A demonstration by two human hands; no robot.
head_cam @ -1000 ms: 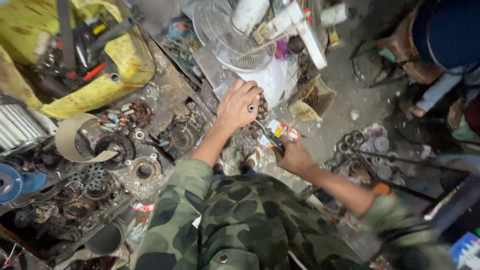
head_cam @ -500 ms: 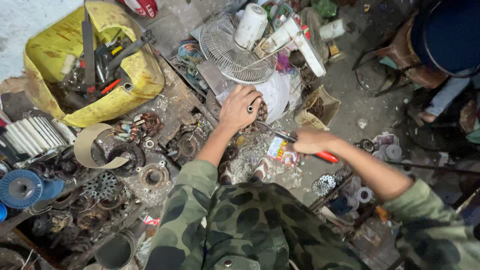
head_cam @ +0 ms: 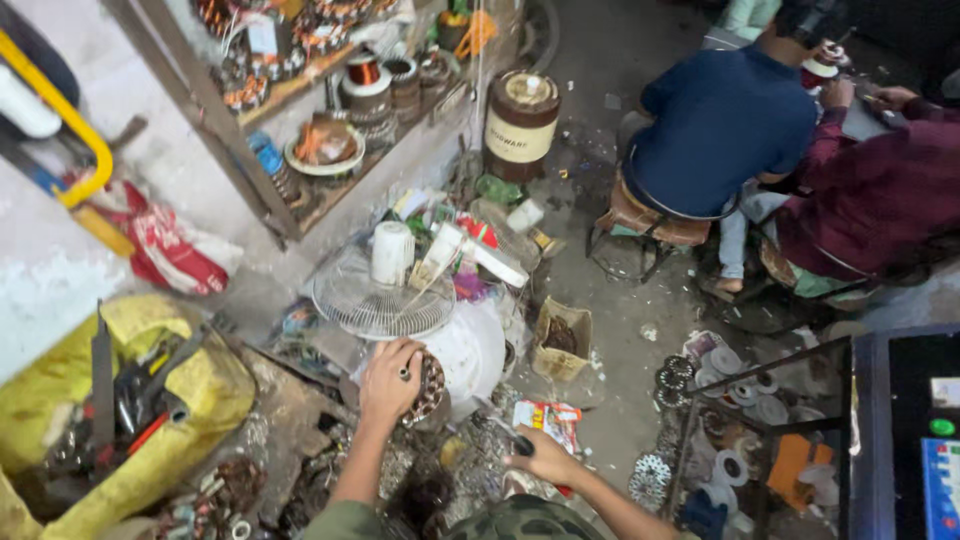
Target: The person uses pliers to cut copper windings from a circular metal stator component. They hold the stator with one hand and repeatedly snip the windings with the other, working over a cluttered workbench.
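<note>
Brown drum (head_cam: 520, 125) with cream label stands by the shelf. Red-white packet (head_cam: 548, 418) lies near the right hand (head_cam: 540, 458). Open carton (head_cam: 562, 338) beside the fan. Blue screen (head_cam: 940, 485) far right.
</note>
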